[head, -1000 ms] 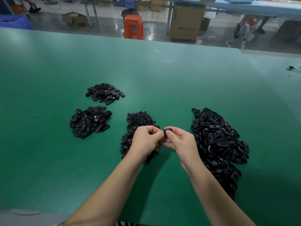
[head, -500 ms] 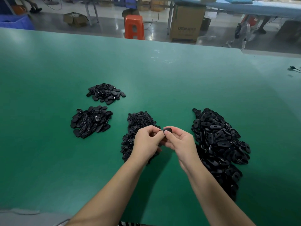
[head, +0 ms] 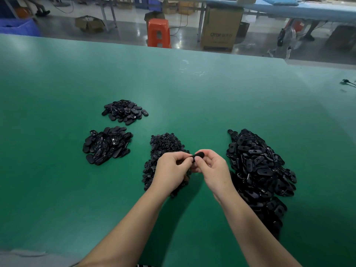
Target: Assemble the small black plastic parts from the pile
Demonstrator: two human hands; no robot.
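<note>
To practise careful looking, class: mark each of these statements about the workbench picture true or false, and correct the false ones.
1. Both hands hold one black part between them. True: left hand and right hand pinch it.
2. The table is red. False: it is green.
3. The largest pile lies right of the hands. True.
4. An orange stool stands on the table. False: it stands on the floor beyond it.
5. Two smaller piles lie to the left: far pile, near pile. True.
</note>
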